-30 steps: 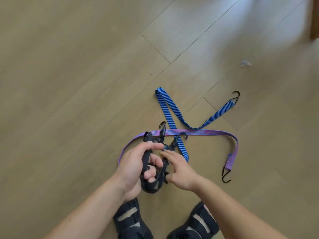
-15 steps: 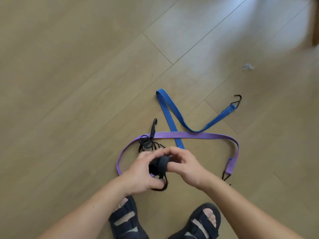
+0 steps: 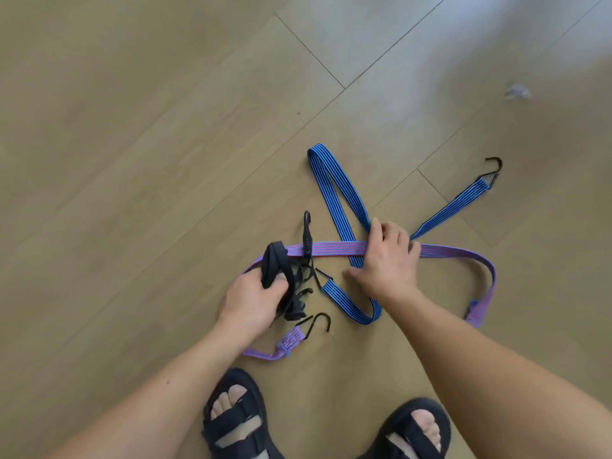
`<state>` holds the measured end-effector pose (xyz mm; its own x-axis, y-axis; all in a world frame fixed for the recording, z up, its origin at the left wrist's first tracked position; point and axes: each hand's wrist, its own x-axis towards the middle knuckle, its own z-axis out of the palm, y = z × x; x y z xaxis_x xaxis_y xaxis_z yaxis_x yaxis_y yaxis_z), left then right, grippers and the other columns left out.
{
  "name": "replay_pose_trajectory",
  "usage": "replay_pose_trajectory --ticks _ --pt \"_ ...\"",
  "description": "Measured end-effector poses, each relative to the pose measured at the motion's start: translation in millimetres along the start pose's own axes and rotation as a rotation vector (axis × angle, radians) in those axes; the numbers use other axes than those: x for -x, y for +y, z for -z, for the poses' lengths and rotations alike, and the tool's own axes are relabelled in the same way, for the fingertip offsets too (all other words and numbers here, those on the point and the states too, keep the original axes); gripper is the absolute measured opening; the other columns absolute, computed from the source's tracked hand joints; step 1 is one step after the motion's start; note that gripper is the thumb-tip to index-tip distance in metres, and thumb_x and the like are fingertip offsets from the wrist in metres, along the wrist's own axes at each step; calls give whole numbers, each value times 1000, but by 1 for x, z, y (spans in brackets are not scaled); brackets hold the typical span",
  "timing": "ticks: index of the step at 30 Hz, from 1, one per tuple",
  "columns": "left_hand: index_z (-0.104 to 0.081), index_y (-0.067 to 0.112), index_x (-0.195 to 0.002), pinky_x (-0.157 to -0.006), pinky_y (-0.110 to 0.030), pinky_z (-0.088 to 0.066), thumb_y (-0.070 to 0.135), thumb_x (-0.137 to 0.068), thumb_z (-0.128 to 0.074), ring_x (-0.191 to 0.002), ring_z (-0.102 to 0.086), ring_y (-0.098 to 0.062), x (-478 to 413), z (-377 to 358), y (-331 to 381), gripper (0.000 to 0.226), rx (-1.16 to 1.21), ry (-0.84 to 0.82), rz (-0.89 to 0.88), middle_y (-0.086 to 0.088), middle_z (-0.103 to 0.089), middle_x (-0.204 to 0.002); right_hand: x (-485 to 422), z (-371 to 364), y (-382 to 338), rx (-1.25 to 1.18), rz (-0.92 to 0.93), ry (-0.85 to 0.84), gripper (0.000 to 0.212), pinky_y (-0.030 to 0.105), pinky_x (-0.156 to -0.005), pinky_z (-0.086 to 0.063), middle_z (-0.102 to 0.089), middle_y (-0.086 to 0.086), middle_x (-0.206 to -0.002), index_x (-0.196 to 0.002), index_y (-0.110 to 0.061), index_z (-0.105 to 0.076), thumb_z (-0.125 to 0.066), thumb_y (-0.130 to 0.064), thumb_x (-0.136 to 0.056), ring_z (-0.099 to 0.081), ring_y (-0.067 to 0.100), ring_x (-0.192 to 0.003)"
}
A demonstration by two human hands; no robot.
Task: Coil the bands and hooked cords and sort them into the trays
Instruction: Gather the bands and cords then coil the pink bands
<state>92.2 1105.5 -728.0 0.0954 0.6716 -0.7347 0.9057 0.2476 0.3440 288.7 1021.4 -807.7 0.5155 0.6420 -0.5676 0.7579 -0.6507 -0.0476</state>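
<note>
My left hand [image 3: 252, 297] grips a coiled black hooked cord [image 3: 275, 264], its hooks dangling to the right of the hand. My right hand [image 3: 387, 260] reaches over the floor and its fingers curl on the blue striped hooked cord [image 3: 331, 190] where it crosses the purple striped hooked cord [image 3: 331, 249]. The blue cord lies in a zigzag, one black hook [image 3: 493, 168] far right. The purple cord loops across the floor, one hook [image 3: 319, 324] near my left hand. No trays are in view.
Wooden plank floor [image 3: 132, 127] all round. My two feet in black sandals [image 3: 238, 422] stand at the bottom edge, close to the purple cord's end. A small pale scrap [image 3: 516, 92] lies at the upper right.
My right hand left the black coil and moved up and right onto the blue cord. My left hand keeps the black coil alone.
</note>
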Motion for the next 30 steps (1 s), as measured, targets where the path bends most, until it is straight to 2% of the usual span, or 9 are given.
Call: replay_pose_trajectory --ticks 5,9,12,15,17,19,21,23,30 --pt "-67 18 -86 -92 -28 -33 22 -90 -54 -116 -43 -30 7 9 4 14 -64 34 -117 -1 -60 -106 31 -18 -6 -65 -104 -95 15 43 -99 -32 -69 7 -91 -91 -17 -43 -51 -30 -87 -65 29 -96" --pt "-54 24 -63 -78 -35 -38 28 -78 -52 -108 -48 -37 41 40 34 15 124 -5 -135 1 -50 -74 63 24 5 -390 -213 -119 18 38 -77 -37 -60 2 -74 -77 -16 -47 -50 -32 -84 -54 33 -79" --pt "-68 23 -90 -104 -36 -37 27 -85 -56 -128 -38 -25 81 67 61 15 77 -6 -198 7 -64 -108 96 85 14 -547 -179 -44 23 35 -66 -32 -50 -1 -61 -66 -17 -38 -52 -28 -82 -50 31 -71" --pt "-66 21 -98 -114 -37 -25 23 -90 -57 -140 -18 -9 129 98 91 12 -99 -15 -280 21 -49 -130 136 155 27 -654 -190 -56 21 32 -54 -32 -51 -1 -63 -68 -20 -39 -55 -27 -79 -47 25 -69" --pt "-63 24 -88 -98 -33 -37 22 -89 -57 -122 -40 -14 167 124 119 6 -109 -100 -324 17 -58 -108 164 203 34 -824 -170 -84 14 32 -54 -39 -52 -3 -66 -72 -21 -44 -57 -22 -75 -46 20 -61" --pt "-58 15 -76 -69 -24 -40 24 -85 -58 -82 -53 -21 209 151 155 12 58 -196 -310 -1 -61 -74 197 257 40 -965 -159 -88 13 33 -55 -43 -52 -2 -67 -78 -18 -47 -59 -15 -73 -47 19 -58" --pt "-59 9 -79 -62 -25 -44 21 -84 -55 -68 -61 -20 250 178 192 14 298 -248 -270 -16 -64 -70 232 309 49 -1066 -155 -38 17 34 -59 -48 -55 1 -72 -83 -14 -48 -60 -5 -75 -58 23 -63" --pt "-58 12 -79 -62 -29 -47 10 -92 -49 -65 -66 -21 294 207 228 16 419 -270 -280 -7 -64 -59 271 358 59 -1235 -151 35 15 30 -58 -54 -57 6 -74 -87 -9 -50 -58 1 -79 -67 23 -65" --pt "-42 6 -82 -49 -30 -39 29 -75 -47 -37 -40 -22 446 283 333 26 521 -540 -374 -11 -53 -53 413 505 87 -1690 -217 241 27 28 -47 -37 -40 -2 -57 -78 -11 -52 -76 -24 -79 -34 17 -43"
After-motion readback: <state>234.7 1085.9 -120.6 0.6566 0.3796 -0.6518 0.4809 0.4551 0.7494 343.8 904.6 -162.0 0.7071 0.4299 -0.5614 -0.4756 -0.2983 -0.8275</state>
